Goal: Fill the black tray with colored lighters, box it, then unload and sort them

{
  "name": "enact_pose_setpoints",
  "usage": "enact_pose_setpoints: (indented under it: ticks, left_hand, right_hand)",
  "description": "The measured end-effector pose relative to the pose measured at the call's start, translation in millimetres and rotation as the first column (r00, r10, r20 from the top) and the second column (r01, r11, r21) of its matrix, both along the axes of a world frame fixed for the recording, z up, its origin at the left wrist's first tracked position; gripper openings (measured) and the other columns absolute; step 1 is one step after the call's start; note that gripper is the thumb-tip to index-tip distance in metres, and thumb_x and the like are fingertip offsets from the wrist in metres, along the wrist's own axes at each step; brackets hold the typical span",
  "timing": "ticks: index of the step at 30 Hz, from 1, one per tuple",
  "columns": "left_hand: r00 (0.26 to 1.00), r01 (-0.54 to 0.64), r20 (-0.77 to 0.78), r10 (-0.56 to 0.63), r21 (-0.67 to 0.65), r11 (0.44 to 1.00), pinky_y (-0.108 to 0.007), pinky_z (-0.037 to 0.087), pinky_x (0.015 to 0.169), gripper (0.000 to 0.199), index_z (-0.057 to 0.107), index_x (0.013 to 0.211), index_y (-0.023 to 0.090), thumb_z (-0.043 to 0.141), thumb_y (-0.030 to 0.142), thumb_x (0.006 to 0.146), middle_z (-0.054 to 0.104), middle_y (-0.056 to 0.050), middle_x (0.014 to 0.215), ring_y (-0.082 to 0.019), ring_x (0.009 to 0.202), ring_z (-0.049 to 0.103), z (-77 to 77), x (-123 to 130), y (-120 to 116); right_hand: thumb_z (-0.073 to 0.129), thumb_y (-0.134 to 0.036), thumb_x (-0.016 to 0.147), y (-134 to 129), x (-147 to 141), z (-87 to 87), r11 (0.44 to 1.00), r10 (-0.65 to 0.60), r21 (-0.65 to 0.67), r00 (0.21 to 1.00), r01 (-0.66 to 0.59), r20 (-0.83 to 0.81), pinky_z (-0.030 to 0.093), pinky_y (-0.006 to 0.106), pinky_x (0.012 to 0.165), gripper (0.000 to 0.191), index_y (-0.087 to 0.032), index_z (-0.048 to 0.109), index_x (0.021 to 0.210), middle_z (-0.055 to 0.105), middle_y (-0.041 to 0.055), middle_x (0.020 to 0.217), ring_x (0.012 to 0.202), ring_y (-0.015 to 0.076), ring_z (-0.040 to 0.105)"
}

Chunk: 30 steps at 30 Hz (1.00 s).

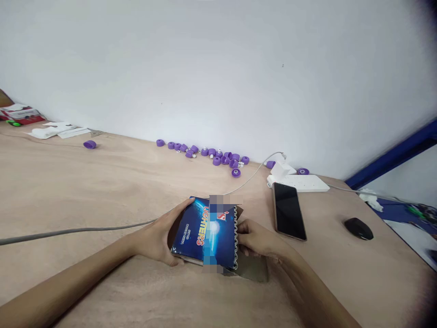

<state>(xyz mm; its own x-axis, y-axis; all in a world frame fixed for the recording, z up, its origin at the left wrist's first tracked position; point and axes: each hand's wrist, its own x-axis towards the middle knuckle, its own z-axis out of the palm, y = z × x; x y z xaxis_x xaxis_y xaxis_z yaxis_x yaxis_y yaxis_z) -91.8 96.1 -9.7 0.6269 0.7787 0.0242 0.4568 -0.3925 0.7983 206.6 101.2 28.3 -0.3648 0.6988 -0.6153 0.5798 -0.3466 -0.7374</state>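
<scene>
A blue box [191, 232] with "LIGHTERS" printed on it is tilted near the front middle of the wooden table. Along its right side runs a row of metal rings or coils [235, 246]. My left hand [160, 234] grips the box's left side, thumb at the lower corner and fingers at the upper edge. At the right side, by the rings, my right hand [256, 239] has its fingers curled; what they hold, if anything, is hidden. A brownish flat piece [254, 269] shows under the right hand. Part of the box is blurred by blocks.
Several purple caps [216, 161] lie along the wall. To the right are a phone [289, 212], a white power strip [312, 183] and a black mouse [358, 228]. A grey cable [85, 231] crosses the left side. White papers [58, 130] and a red box [29, 116] lie far left.
</scene>
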Motion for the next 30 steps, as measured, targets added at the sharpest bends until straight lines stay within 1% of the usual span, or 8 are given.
enact_pose_setpoints:
  ticks: [3,5,8,11,19,22,26,30]
  left_hand:
    - [1.0,-0.001,0.012,0.001,0.003,1.0,-0.057,0.033,0.114,0.134,-0.003,0.155,0.037,0.086,0.037,0.056,0.024,-0.012,0.16,-0.042,0.141,0.034,0.3,-0.1,-1.1]
    - [1.0,0.0,0.018,0.0,0.006,1.0,-0.058,0.032,0.114,0.133,-0.002,0.155,0.037,0.087,0.039,0.056,0.025,-0.011,0.16,-0.042,0.141,0.034,-0.3,-0.5,-2.0]
    - [0.999,-0.001,0.048,0.001,-0.001,1.0,-0.058,0.032,0.115,0.132,0.002,0.155,0.037,0.088,0.043,0.056,0.027,-0.012,0.159,-0.043,0.141,0.034,-1.8,-0.5,-2.5]
    - [0.994,0.008,0.112,-0.006,-0.018,1.0,-0.058,0.034,0.113,0.129,0.006,0.154,0.037,0.088,0.039,0.055,0.031,-0.013,0.156,-0.042,0.139,0.037,-2.5,1.4,-1.2]
    - [0.982,-0.005,0.186,-0.003,0.041,0.999,-0.056,0.039,0.109,0.121,0.011,0.152,0.032,0.084,0.03,0.055,0.04,-0.016,0.149,-0.041,0.134,0.045,2.6,6.6,-2.0]
    - [0.988,-0.018,0.153,-0.003,0.14,0.99,-0.057,0.039,0.11,0.121,0.012,0.153,0.035,0.084,0.031,0.056,0.038,-0.014,0.151,-0.041,0.134,0.045,7.5,6.3,-6.0]
    - [0.993,-0.005,0.111,-0.028,0.294,0.956,-0.064,0.034,0.111,0.122,0.014,0.153,0.042,0.084,0.03,0.053,0.031,-0.011,0.157,-0.045,0.139,0.037,22.7,10.7,-13.4]
    - [0.985,-0.044,0.174,-0.012,0.313,0.949,-0.065,0.031,0.111,0.113,0.022,0.151,0.04,0.077,0.026,0.053,0.023,-0.011,0.16,-0.046,0.144,0.027,47.9,23.3,-21.0]
  right_hand:
    - [0.057,-0.016,0.081,-1.7,3.3,-1.0,1.0,-0.007,0.004,1.0,0.007,-0.025,0.029,0.017,0.039,0.023,-0.016,0.06,0.058,0.049,-0.0069,0.043,0.035,0.0043,0.038]
    - [0.057,-0.018,0.082,-4.1,6.5,-1.3,1.0,-0.018,-0.006,0.999,0.018,-0.047,0.036,0.018,0.041,0.021,-0.016,0.061,0.062,0.054,-0.0051,0.047,0.038,0.0062,0.046]
    - [0.051,-0.022,0.087,-9.9,10.6,0.5,0.998,-0.063,-0.036,0.995,0.061,-0.078,0.052,0.023,0.054,0.018,-0.016,0.061,0.074,0.066,0.0004,0.062,0.053,0.0123,0.065]
    - [0.048,-0.023,0.091,-17.3,10.9,4.3,0.994,-0.109,-0.032,0.989,0.107,-0.102,0.057,0.028,0.069,0.017,-0.016,0.062,0.086,0.073,0.004,0.078,0.072,0.0156,0.073]
    - [0.057,-0.031,0.086,-24.5,2.1,9.2,0.961,-0.273,-0.105,0.94,0.256,-0.204,0.057,0.031,0.072,0.023,-0.018,0.066,0.102,0.074,0.003,0.08,0.072,0.0165,0.073]
    - [0.06,-0.034,0.082,-25.6,1.3,7.9,0.948,-0.318,-0.101,0.918,0.303,-0.237,0.056,0.031,0.071,0.024,-0.019,0.066,0.1,0.072,0.001,0.077,0.07,0.0164,0.071]
    - [0.065,-0.043,0.079,-28.1,0.0,0.6,0.902,-0.43,-0.096,0.851,0.422,-0.303,0.052,0.028,0.064,0.028,-0.021,0.065,0.096,0.067,-0.0021,0.075,0.067,0.0149,0.066]
    - [0.067,-0.056,0.077,-32.0,-6.7,-4.8,0.898,-0.436,-0.103,0.83,0.428,-0.347,0.05,0.028,0.062,0.038,-0.019,0.064,0.085,0.065,-0.0017,0.071,0.066,0.0155,0.061]
